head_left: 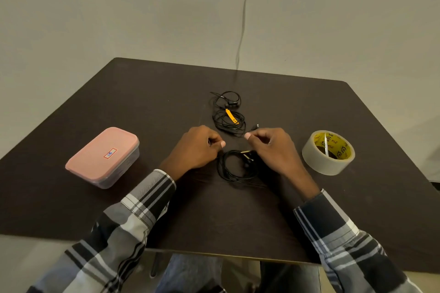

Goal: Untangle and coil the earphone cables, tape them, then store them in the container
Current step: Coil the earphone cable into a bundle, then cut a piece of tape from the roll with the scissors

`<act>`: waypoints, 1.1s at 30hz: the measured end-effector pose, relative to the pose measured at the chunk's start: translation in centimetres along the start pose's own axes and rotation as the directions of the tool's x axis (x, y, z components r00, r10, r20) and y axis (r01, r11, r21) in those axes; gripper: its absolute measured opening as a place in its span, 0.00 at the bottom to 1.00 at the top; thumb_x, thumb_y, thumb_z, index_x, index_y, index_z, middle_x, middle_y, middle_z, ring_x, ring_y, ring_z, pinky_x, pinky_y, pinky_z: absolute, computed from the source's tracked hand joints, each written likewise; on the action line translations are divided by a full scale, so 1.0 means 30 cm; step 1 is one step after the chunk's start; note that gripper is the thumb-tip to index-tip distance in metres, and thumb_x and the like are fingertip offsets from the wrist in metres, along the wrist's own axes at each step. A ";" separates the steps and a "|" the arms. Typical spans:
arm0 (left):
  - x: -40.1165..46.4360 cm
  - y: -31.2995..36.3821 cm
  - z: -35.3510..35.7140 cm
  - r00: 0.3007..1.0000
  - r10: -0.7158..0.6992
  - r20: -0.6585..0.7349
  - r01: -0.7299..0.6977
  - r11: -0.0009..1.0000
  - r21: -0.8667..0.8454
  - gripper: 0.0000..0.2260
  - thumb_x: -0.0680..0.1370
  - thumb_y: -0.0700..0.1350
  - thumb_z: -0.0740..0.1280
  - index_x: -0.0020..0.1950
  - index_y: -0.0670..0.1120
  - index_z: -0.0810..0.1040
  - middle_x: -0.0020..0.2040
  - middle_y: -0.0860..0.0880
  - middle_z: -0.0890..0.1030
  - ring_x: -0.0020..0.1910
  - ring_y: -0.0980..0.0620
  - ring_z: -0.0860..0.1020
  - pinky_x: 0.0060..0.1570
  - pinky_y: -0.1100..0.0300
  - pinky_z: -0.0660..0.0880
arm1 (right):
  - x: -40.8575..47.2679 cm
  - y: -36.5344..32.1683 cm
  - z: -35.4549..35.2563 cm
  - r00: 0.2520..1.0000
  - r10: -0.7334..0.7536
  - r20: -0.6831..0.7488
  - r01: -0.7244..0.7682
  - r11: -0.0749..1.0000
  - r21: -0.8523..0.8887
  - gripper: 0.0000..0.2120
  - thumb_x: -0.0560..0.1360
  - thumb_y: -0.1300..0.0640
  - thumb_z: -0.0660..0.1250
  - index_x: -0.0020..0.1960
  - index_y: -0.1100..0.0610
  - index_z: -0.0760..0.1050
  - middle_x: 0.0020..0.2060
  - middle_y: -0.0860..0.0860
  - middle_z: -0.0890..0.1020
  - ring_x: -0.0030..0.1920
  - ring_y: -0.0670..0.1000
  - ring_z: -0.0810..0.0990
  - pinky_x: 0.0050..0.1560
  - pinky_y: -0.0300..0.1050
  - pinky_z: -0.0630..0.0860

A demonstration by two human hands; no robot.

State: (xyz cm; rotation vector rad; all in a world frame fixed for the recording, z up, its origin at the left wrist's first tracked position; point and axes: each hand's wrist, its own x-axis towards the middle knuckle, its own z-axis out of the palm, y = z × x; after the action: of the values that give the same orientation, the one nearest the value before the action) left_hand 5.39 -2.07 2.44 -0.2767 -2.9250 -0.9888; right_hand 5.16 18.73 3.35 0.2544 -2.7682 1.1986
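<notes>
a person sits at a dark table point(309, 209), both plaid sleeves reaching in over the near edge. the left hand point(198, 147) is curled into a loose fist, thumb pressed against the side of the forefinger as if pinching something thin; what it pinches is too fine to make out. the right hand point(273, 147) is curled the same way, thumb tip and forefinger pressed together, with a short black cable end point(255, 127) poking out just beyond the knuckles. whether a strand runs between the two hands i cannot tell.

just below and between the hands lies a black earphone coil point(234, 166), loosely looped on the tabletop, its gold-tipped plug and earbuds showing near the right hand. further back, past the hands, a second earphone bundle point(228, 116) lies on the table with an orange strip point(232, 116) across it and an earbud up near its far loop.

the container point(102, 157), clear with a pink lid shut on it and a small label on top, sits well to the left of the left hand. the tape roll point(328, 152) lies flat to the right of the right hand, near but not touching.
</notes>
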 end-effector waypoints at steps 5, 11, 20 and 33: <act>0.026 0.009 -0.037 0.999 0.011 -0.038 -0.013 0.999 -0.043 0.06 0.77 0.49 0.70 0.44 0.50 0.85 0.30 0.59 0.77 0.30 0.62 0.73 0.36 0.62 0.66 | 0.003 -0.010 -0.055 0.997 -0.020 -0.081 0.027 0.996 0.089 0.10 0.78 0.48 0.69 0.41 0.50 0.84 0.31 0.42 0.83 0.36 0.42 0.82 0.39 0.46 0.78; 0.070 0.096 -0.102 0.994 0.096 -0.046 -0.098 0.994 -0.050 0.06 0.77 0.50 0.70 0.47 0.50 0.86 0.38 0.59 0.82 0.37 0.60 0.78 0.38 0.61 0.73 | 0.016 -0.024 -0.204 0.978 -0.036 -0.207 0.073 0.982 0.174 0.11 0.78 0.50 0.70 0.39 0.51 0.84 0.33 0.46 0.86 0.33 0.42 0.82 0.38 0.44 0.78; 0.119 0.263 -0.026 0.977 0.202 0.076 -0.193 0.975 -0.111 0.07 0.77 0.49 0.70 0.46 0.48 0.85 0.40 0.56 0.83 0.40 0.59 0.80 0.43 0.60 0.75 | -0.021 0.042 -0.401 0.951 0.026 -0.307 -0.021 1.000 0.021 0.06 0.78 0.50 0.70 0.42 0.46 0.81 0.36 0.45 0.85 0.34 0.43 0.83 0.42 0.43 0.81; 0.210 0.468 0.181 0.904 0.249 0.347 -0.161 0.951 -0.263 0.29 0.76 0.38 0.71 0.75 0.43 0.65 0.70 0.44 0.72 0.69 0.47 0.72 0.68 0.51 0.71 | -0.053 0.157 -0.436 0.949 0.242 -0.204 -0.306 0.869 -0.389 0.09 0.75 0.52 0.74 0.50 0.57 0.85 0.47 0.54 0.85 0.43 0.50 0.81 0.40 0.44 0.78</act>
State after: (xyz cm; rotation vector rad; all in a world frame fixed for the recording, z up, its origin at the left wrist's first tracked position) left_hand 1.84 13.17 7.12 -0.8625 -3.0078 -1.3733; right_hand 6.29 31.64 8.64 -0.2699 -2.8986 0.5992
